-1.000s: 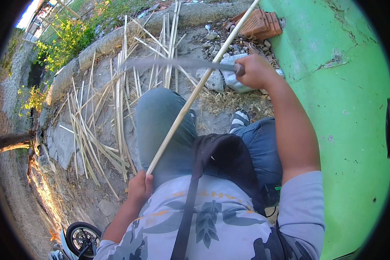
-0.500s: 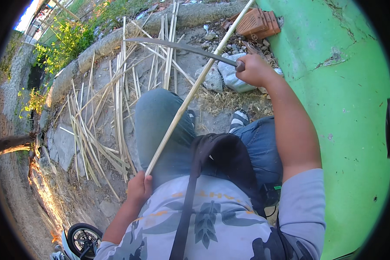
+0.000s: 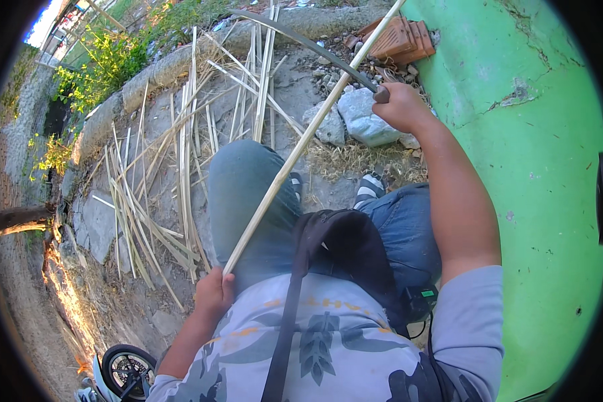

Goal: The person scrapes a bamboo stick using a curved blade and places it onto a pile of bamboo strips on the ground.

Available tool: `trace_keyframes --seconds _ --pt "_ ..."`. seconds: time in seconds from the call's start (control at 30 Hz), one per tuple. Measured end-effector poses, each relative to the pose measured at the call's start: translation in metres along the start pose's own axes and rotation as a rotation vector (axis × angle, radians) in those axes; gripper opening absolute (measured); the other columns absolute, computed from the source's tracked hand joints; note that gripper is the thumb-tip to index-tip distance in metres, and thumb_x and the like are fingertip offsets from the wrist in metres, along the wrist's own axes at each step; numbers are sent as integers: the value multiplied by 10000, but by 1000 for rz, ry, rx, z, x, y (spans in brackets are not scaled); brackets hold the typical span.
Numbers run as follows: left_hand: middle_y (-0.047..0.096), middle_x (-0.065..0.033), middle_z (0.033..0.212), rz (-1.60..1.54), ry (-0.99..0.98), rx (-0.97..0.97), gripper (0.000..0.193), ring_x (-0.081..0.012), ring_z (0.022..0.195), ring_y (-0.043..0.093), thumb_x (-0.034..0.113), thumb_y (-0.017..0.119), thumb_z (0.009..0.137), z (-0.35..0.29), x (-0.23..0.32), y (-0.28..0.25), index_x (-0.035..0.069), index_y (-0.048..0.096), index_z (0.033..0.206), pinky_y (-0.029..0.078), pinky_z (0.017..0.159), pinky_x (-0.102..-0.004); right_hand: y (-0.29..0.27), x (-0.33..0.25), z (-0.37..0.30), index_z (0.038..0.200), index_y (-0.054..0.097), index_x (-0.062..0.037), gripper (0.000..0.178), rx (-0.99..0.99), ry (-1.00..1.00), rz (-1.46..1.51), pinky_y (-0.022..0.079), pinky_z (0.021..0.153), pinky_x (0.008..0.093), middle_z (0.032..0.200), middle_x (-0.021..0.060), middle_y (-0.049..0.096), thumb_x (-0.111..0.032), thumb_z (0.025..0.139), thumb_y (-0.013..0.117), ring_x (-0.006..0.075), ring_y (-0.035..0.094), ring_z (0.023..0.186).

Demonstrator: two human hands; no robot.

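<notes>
My left hand (image 3: 214, 293) is closed round the lower end of a long pale bamboo strip (image 3: 289, 163), close to my left hip. The strip slants up across my left thigh and runs out past the top edge. My right hand (image 3: 403, 109) grips the dark handle of a machete (image 3: 313, 47), held out ahead on the right. Its long, slightly curved blade points up and to the left, crossing the strip in its upper part. Whether the edge touches the strip there, I cannot tell.
Many split bamboo strips (image 3: 185, 154) lie scattered on the ground at left. A green wall (image 3: 522, 201) closes off the right side. Ahead are white rocks (image 3: 368, 117) and stacked orange bricks (image 3: 402, 43). A motorcycle wheel (image 3: 127, 372) shows at lower left.
The machete has swung so its tip points farther up and its blade crosses the strip higher. My right hand has shifted slightly right; my left hand stays almost still.
</notes>
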State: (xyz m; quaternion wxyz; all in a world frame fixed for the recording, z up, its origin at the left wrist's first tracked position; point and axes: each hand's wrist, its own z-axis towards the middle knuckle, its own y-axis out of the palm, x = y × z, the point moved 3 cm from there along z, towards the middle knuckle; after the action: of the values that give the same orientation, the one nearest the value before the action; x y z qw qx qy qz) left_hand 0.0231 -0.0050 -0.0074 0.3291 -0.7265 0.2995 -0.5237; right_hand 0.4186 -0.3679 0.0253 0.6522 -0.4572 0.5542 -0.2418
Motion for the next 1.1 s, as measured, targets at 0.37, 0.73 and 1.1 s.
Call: trace_keyframes --seconds 0.37,0.73,1.1 --pt "516 -250 624 -95 3 -22 495 -503 610 544 446 476 1040 5 1 2 14 470 799 409 538 -510 13 -32 -7 926 722 -92 194 -218 -237 -44 532 765 471 862 193 702 -211 779 680 394 673 832" --pt "495 -255 618 -48 42 -28 479 -519 612 528 418 451 1052 4 -2 1 17 459 791 383 526 -524 15 -58 -19 825 680 -57 137 -118 -317 -99 516 704 481 769 200 667 -187 783 661 411 650 769" --pt "487 -249 608 -65 32 -18 493 -509 597 525 425 447 1054 2 -3 0 13 460 782 389 525 -518 11 -70 -23 839 686 -58 138 -125 -363 -180 512 700 487 777 212 664 -181 792 641 432 642 774"
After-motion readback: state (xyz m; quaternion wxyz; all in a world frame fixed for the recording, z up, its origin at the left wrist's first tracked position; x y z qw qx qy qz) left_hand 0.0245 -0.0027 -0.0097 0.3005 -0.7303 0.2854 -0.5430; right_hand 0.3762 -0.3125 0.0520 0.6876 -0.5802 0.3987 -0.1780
